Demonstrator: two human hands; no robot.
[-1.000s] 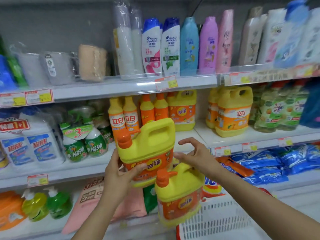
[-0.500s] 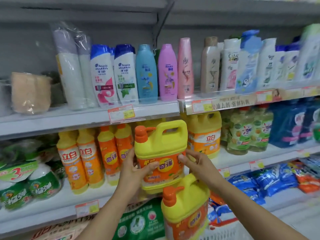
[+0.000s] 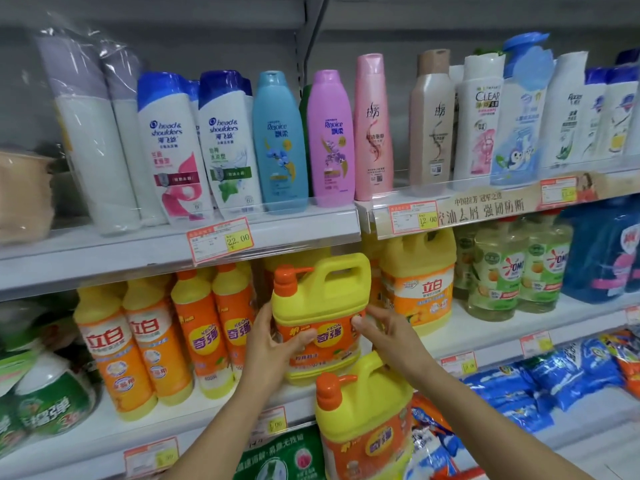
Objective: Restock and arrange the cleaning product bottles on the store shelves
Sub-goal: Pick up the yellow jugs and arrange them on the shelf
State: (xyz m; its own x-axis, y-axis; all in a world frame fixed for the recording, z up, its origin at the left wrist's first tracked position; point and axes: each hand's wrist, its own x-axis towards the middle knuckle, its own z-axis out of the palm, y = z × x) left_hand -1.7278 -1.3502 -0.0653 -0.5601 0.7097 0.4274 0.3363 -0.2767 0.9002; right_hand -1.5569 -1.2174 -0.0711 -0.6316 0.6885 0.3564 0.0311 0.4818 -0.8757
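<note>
A yellow detergent jug (image 3: 322,306) with an orange pump cap and orange label stands upright at the front of the middle shelf (image 3: 485,336), between slim orange bottles (image 3: 204,337) and a bigger yellow jug (image 3: 419,289). My left hand (image 3: 270,348) grips its left side, thumb across the label. On the jug's right edge, my right hand (image 3: 388,334) holds on with curled fingers. A second, matching jug (image 3: 363,427) sits lower, just under my right forearm; what carries it is hidden.
Shampoo bottles (image 3: 277,140) line the top shelf behind a clear lip. Pale green bottles (image 3: 512,268) and blue jugs (image 3: 602,251) fill the middle shelf's right end. Blue refill packs (image 3: 554,375) lie on the lower shelf, and a green bag (image 3: 277,459) below.
Both hands have lifted the jug from in front of the lower shelf up and inward to the middle shelf's gap. My right hand went from hovering to holding its side.
</note>
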